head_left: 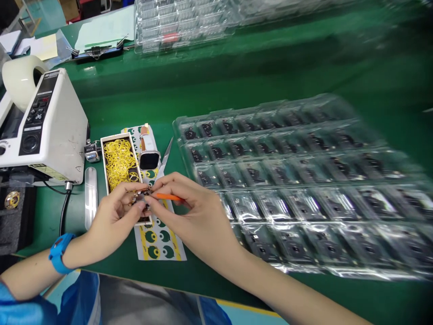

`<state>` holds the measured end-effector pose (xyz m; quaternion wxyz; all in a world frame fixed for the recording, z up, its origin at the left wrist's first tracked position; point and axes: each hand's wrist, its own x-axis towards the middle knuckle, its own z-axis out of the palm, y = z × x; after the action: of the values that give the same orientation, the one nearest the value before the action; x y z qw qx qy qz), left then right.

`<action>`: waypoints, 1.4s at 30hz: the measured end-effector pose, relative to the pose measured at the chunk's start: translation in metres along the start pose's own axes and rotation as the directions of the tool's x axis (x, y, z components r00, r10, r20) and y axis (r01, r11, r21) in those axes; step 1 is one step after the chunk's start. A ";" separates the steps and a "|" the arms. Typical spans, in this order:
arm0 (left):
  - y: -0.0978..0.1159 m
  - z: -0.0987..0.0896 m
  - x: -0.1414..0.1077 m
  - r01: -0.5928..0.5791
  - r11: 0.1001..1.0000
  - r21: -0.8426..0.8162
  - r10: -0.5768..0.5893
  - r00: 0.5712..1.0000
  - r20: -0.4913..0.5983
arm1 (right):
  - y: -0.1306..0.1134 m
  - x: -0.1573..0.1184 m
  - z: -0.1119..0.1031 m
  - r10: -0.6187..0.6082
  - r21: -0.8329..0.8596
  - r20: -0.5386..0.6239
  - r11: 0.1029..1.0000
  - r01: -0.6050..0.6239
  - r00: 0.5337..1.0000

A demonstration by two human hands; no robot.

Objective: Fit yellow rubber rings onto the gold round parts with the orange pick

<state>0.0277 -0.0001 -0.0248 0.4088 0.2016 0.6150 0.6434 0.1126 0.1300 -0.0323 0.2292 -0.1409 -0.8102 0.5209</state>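
Between the fingertips of both hands is a small electronic part (140, 195) with dark and gold-coloured bits; its exact kind is too small to tell. My left hand (113, 214), with a blue band at the wrist, pinches it from the left. My right hand (198, 216) holds a thin orange stick-like tool (171, 197), its fingertips touching the part's right side. Just beyond the hands stands a white box (104, 162) of yellow rings (118, 158), partly covered by my left fingers. A sheet of yellow and green stickers (160, 243) lies under the hands.
A large clear tray (216, 183) of dark small parts covers the right side. A white tape dispenser (66, 131) stands left, near a metal tally counter (91, 152). A watch (149, 159) and a pointed metal tool (167, 155) lie beyond the hands. More clear trays (189, 20) sit behind.
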 end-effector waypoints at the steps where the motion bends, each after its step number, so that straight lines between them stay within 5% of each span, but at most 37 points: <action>1: 0.000 0.001 0.001 0.007 1.000 -0.021 -0.008 1.000 -0.021 | 0.001 -0.001 0.001 -0.014 -0.016 -0.024 1.000 0.014 1.000; 4: 0.001 0.004 0.002 0.017 0.998 -0.054 -0.020 0.998 -0.066 | 0.002 -0.002 0.003 -0.026 -0.058 -0.059 0.998 0.022 0.998; 9: 0.000 0.000 0.001 0.000 1.000 -0.026 -0.001 0.999 -0.044 | 0.001 0.001 0.001 -0.060 -0.106 0.068 0.992 0.067 0.996; 11: 0.002 -0.004 0.000 -0.051 0.987 0.155 0.052 0.999 -0.003 | 0.000 0.001 0.000 -0.111 -0.121 0.068 0.986 0.119 0.991; 13: 0.006 -0.008 0.000 -0.193 0.882 0.431 0.192 0.980 0.044 | 0.000 0.000 0.000 -0.221 -0.164 0.040 0.961 0.224 0.975; 15: 0.012 -0.010 0.000 -0.344 0.697 0.629 0.377 0.922 0.086 | 0.000 -0.004 -0.001 -0.381 -0.260 -0.011 0.894 0.366 0.924; 17: 0.016 -0.009 0.000 -0.364 0.645 0.672 0.456 0.889 0.044 | -0.001 -0.010 -0.003 -0.554 -0.377 -0.048 0.780 0.499 0.831; 21: 0.018 -0.005 0.001 -0.088 0.928 0.362 0.136 0.984 -0.111 | -0.006 -0.017 -0.009 -0.769 -0.517 0.052 0.526 0.675 0.638; 24: 0.015 -0.004 0.001 0.052 0.996 0.074 -0.049 0.998 -0.036 | -0.007 -0.014 -0.011 -0.729 -0.614 0.113 0.483 0.625 0.675; 27: 0.011 -0.002 -0.001 0.057 0.998 0.001 -0.057 0.998 -0.033 | -0.004 -0.008 -0.008 -0.676 -0.592 0.026 0.583 0.557 0.736; 31: 0.009 0.000 -0.004 -0.039 0.998 0.046 0.043 0.996 -0.079 | 0.003 -0.005 -0.003 -0.648 -0.512 -0.007 0.657 0.553 0.762; 42: 0.003 -0.001 -0.008 -0.127 0.942 0.312 0.162 0.983 -0.089 | 0.009 -0.006 -0.005 -0.691 -0.514 0.119 0.571 0.640 0.713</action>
<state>0.0305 -0.0069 -0.0197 0.2887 0.2701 0.7127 0.5795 0.1197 0.1349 -0.0402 0.3991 0.0933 -0.8999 0.1491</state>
